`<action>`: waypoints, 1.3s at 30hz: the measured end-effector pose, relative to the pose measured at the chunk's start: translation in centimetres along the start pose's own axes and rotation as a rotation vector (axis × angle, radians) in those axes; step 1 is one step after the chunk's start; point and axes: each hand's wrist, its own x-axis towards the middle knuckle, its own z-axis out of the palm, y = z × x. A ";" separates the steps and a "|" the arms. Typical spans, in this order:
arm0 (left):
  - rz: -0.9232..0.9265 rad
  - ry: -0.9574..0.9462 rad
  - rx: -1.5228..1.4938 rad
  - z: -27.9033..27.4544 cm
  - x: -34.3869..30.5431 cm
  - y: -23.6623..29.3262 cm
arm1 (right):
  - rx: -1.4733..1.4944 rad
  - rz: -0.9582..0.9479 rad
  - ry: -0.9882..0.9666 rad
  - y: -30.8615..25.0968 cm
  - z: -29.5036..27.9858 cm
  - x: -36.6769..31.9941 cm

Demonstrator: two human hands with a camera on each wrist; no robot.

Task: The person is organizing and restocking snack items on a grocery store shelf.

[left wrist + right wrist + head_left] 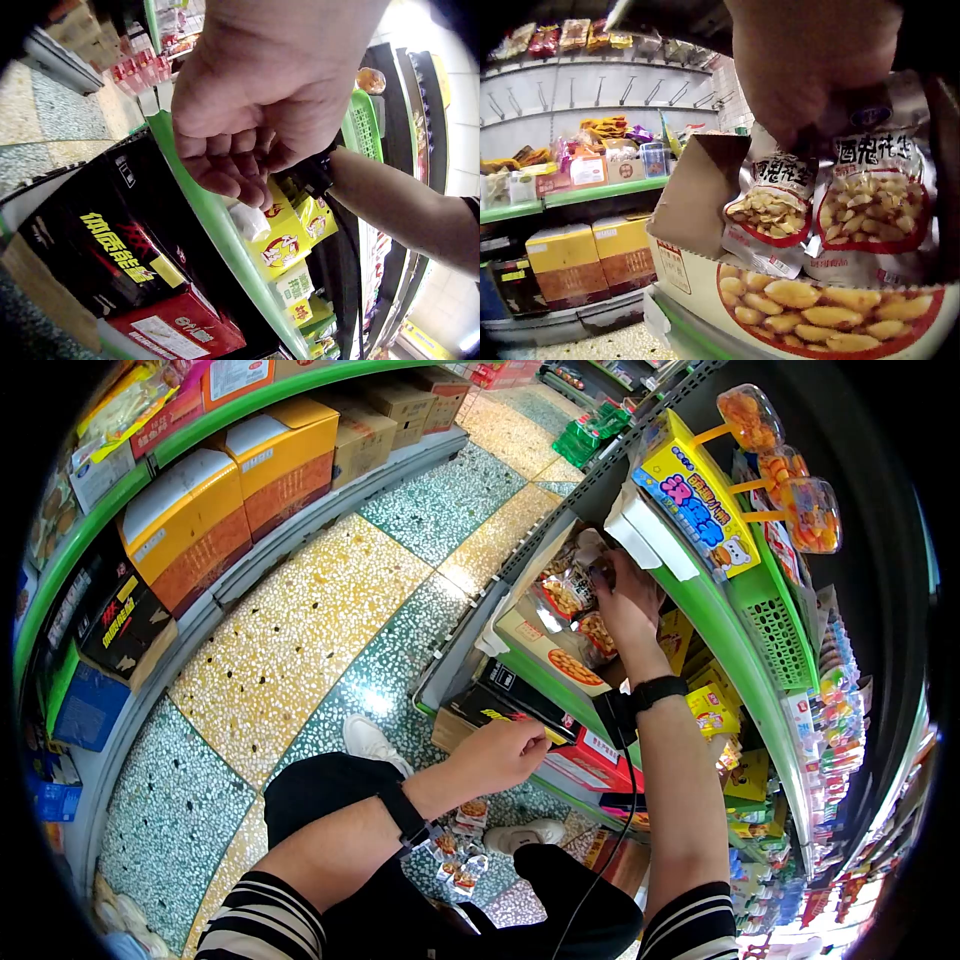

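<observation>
My right hand [632,600] reaches into a peanut display box [540,650] on the green-edged shelf. In the right wrist view its fingers grip a silver peanut packet [772,199] by the top. Beside it stands a larger-looking peanut packet [876,202], with a red border round its picture; the hand overlaps the upper parts of both. Some fingertips are hidden behind the hand itself. My left hand [490,752] hangs in front of the lower shelf, fingers loosely curled, holding nothing. Behind it in the left wrist view is the black carton [105,232] with yellow lettering.
Several small packets [460,865] lie on the tiled floor between my shoes. Yellow snack packs [281,232] fill the shelf right of the peanut box. A yellow box [695,490] with candy-filled containers stands above. Across the aisle, orange cartons [280,450] line the shelf.
</observation>
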 end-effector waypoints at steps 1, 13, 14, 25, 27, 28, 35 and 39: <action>0.004 -0.005 0.013 0.0 0.0 -0.1 | -0.037 0.048 -0.011 -0.3 0.1 0.2; -0.005 -0.004 0.083 0.1 0.1 -1.3 | -0.089 -0.066 0.151 1.3 1.5 2.1; 0.007 -0.003 0.094 -0.2 0.3 -1.4 | -0.124 -0.123 0.256 1.8 1.3 1.4; -0.002 -0.092 0.305 0.2 0.4 -2.5 | 0.431 -0.227 0.130 -0.9 -4.0 -22.4; -0.021 -0.217 0.443 0.7 0.0 -2.9 | 0.596 -0.014 -0.160 -0.9 -0.5 -28.9; -0.043 -0.303 0.500 1.1 -0.2 -3.3 | 0.695 0.165 -0.380 -1.0 1.6 -32.1; -0.212 -0.699 0.763 3.1 -0.9 -3.4 | 0.621 0.327 -1.206 -3.0 16.9 -55.4; -0.103 -0.643 0.737 4.0 -0.5 -3.6 | 0.680 0.280 -1.249 -8.5 18.2 -57.4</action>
